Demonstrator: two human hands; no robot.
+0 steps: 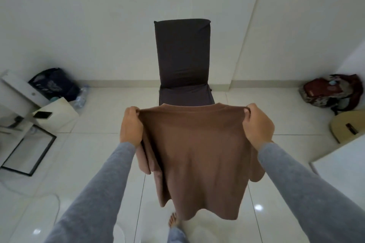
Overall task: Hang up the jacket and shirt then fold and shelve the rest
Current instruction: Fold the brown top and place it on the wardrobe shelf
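Starting at your far left, a black-framed panel [27, 156] lies flat on the tiled floor [88, 154]. Behind it a white box [59, 118] carries a dark phone [42, 114]. Past the box a dark bag [53, 83] sits against the wall [98, 25], with a clear plastic bottle [82, 94] just beside it. Your left grip [131, 124] is clenched on the left shoulder of the brown T-shirt [197, 154], the fabric bunched under curled fingers. The T-shirt hangs in the air between your two grips, pulled flat across the shoulders. Its collar is at the top and its hem dangles above the floor and your bare foot [173, 221]. Beyond it a chair [183, 55] in a dark cover stands with its back to the wall, and the shirt's collar hides the front of the seat. Your right grip [256, 124] grasps the right shoulder in the same way. Farther right, a red backpack [325, 90] slumps in the corner, a tan rounded object [347, 128] lies near it, and a white counter [339, 163] meets the frame's edge.
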